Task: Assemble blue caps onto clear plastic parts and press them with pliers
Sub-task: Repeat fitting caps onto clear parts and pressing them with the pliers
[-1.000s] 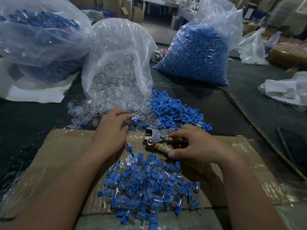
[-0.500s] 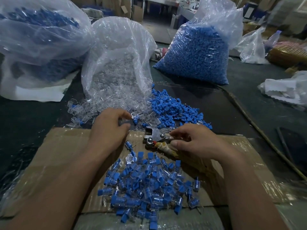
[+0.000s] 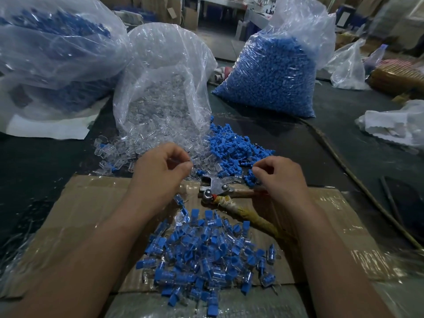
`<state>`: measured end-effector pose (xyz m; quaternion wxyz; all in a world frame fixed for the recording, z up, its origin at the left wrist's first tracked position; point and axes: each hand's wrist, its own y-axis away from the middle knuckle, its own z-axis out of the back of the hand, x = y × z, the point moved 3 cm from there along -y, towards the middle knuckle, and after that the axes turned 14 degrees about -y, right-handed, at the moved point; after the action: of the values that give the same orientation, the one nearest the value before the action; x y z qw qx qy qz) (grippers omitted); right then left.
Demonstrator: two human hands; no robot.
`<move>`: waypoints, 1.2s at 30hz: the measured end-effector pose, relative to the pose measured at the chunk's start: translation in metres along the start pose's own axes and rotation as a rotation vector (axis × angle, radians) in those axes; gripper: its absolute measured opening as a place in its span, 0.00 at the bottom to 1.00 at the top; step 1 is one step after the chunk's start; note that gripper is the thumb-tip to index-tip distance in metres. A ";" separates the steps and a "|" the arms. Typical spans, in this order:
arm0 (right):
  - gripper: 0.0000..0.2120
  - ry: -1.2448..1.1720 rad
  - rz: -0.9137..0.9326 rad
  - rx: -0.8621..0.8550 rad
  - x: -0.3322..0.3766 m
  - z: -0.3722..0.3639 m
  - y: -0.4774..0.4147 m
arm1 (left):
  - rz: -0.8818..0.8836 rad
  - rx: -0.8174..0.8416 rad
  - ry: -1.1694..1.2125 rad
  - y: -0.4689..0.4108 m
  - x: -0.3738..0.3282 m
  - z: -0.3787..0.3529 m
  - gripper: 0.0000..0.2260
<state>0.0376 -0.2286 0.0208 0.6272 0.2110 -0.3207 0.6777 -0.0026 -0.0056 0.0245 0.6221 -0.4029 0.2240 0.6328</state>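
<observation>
One clear-parts bag [image 3: 160, 88] ahead | pliers [image 3: 216, 188] lying between | left hand [image 3: 160, 173] pinched, right hand [image 3: 281, 180] curled | holdings unclear

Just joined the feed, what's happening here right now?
A person seems to be picking parts. The left hand pinches at the edge of the clear parts spilling from their bag, and the right hand pinches at the loose blue caps; what either holds is too small to tell. The pliers lie on the cardboard, one handle running under the right hand. A heap of capped pieces sits nearer the camera.
</observation>
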 end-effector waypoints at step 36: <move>0.11 -0.266 0.047 -0.011 0.023 -0.001 0.011 | 0.091 0.149 0.309 0.008 -0.008 -0.005 0.08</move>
<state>0.0244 -0.2117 0.0346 0.5643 0.2880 -0.4098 0.6563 -0.0104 -0.0153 0.0266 0.5792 -0.4377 0.3813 0.5723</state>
